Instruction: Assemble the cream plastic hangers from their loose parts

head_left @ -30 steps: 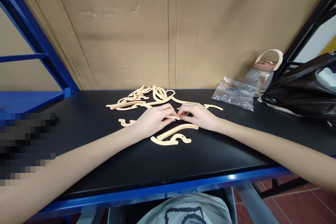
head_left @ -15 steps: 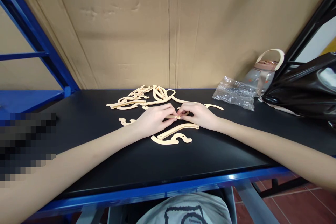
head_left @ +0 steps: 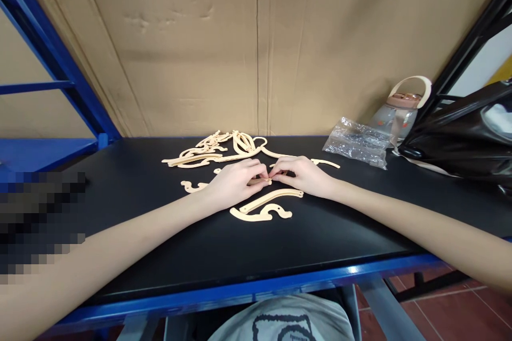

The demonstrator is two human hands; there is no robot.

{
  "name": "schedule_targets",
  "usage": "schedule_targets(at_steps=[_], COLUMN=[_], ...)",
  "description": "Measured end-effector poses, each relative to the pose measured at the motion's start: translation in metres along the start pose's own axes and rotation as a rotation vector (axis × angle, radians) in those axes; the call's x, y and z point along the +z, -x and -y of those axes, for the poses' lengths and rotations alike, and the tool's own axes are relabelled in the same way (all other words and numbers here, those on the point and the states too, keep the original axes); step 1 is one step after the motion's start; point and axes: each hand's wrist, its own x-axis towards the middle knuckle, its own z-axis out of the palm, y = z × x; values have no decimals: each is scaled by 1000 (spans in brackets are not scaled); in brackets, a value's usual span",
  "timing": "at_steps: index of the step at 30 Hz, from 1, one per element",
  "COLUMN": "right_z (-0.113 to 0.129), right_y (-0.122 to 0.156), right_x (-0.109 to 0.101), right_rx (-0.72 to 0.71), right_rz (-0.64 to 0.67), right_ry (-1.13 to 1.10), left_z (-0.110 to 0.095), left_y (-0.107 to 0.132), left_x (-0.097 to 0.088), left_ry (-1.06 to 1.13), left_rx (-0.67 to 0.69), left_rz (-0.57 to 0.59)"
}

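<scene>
My left hand (head_left: 237, 182) and my right hand (head_left: 303, 175) meet at their fingertips over the middle of the table. Between them shows the small end of a beige plastic hanger piece (head_left: 269, 181), pinched by both hands; most of it is hidden by my fingers. Just in front of my hands lie a curved hanger arm (head_left: 272, 199) and a hook-shaped hanger piece (head_left: 260, 217), touching or overlapping. Another hook-shaped piece (head_left: 188, 186) sticks out from behind my left wrist. Beyond my right hand, the tip of a hanger arm (head_left: 328, 163) is visible.
A pile of beige hanger parts (head_left: 208, 145) lies at the back of the black table (head_left: 224, 256), near a cardboard wall (head_left: 180, 53). At the right are a crumpled clear plastic bag (head_left: 356, 141), a handled bottle (head_left: 402, 112) and a black bag (head_left: 460, 128).
My right fingertips have shifted slightly left, closer to my left fingers. Less of the held hanger piece shows between them. The loose parts on the table stay where they were.
</scene>
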Motion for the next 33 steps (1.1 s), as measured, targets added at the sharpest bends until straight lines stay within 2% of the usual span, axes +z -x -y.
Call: schedule_targets(at_steps=[3, 7, 12, 18, 26, 29, 33], right_z=[4, 18, 20, 7, 11, 12, 14], right_y=[3, 8, 11, 11, 11, 11, 11], right_x=[-10, -36, -59, -57, -57, -54, -48], right_rx=[-51, -98, -88, -18, 23, 21, 87], right_rz=[3, 1, 207, 379, 427, 399, 314], right_ry=[116, 249, 219, 105, 59, 115, 196], left_z=[0, 0, -2, -1, 0, 0, -4], left_y=[0, -1, -1, -1, 0, -1, -2], left_x=[0, 0, -1, -1, 0, -1, -6], left_ry=[10, 22, 8, 14, -33, -33, 23], left_rx=[-10, 0, -2, 24, 41, 51, 84], left_rz=[5, 34, 66, 64, 66, 67, -30])
